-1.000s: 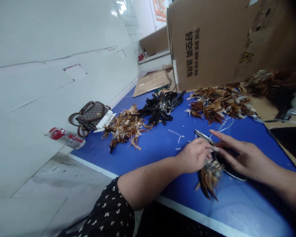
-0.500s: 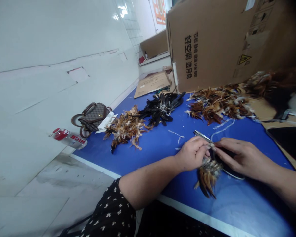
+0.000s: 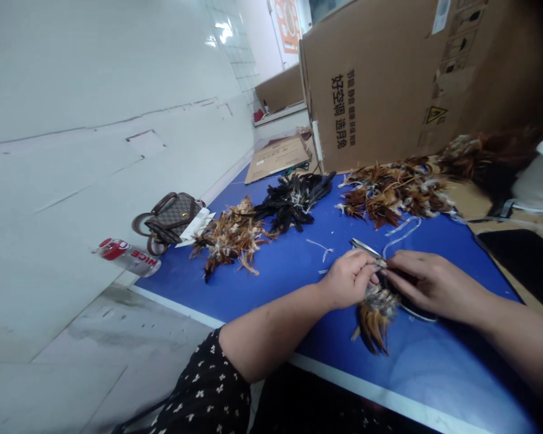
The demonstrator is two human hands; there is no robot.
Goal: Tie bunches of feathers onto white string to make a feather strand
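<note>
A small bundle of brown and black feathers (image 3: 374, 322) hangs from my left hand (image 3: 350, 280), whose fingers are pinched around its bound end. My right hand (image 3: 423, 280) meets it there, thumb and fingertips closed at the same end of the bundle. Exactly what the right fingertips grip is partly hidden. Beneath both hands lie scissors (image 3: 362, 246), with the blades showing beyond my left hand and a dark handle loop below my right. A white plastic string (image 3: 405, 231) curves on the table just past my fingers.
Piles of brown feathers (image 3: 389, 193), black feathers (image 3: 294, 199) and tan feathers (image 3: 235, 235) lie across the blue table (image 3: 271, 283). Behind stands a large cardboard box (image 3: 380, 90). At left are a handbag (image 3: 174, 217) and a bottle (image 3: 131, 256); at right, a white cup (image 3: 540, 181).
The view has shifted slightly, bringing more of the white cup into sight at the right. Both hands keep nearly the same hold on the feather bundle.
</note>
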